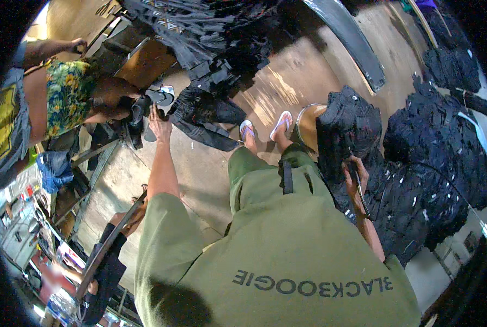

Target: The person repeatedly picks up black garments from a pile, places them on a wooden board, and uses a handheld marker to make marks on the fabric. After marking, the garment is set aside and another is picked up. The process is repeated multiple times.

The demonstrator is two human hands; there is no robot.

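My left hand (pixel 159 126) is stretched out to the left, fingers extended and holding nothing I can see. Its fingertips come close to a dark shoe (pixel 164 97) on another person's foot and to black trousers (pixel 213 111) lying on the floor. On the right, my right hand (pixel 357 175) is closed round a slim dark tool (pixel 355 173) with a ribbed hose or cord running back along my forearm. The tool's tip is against or just over a folded stack of black garments (pixel 348 122); whether it touches, I cannot tell.
Big heaps of black garments (pixel 434 158) rise at the right, with another pile (pixel 200 32) at the far side. A long dark panel (pixel 352 43) lies beyond. A person in floral shorts (pixel 66 98) is at left; another person's dark-clothed leg (pixel 104 261) shows lower left.
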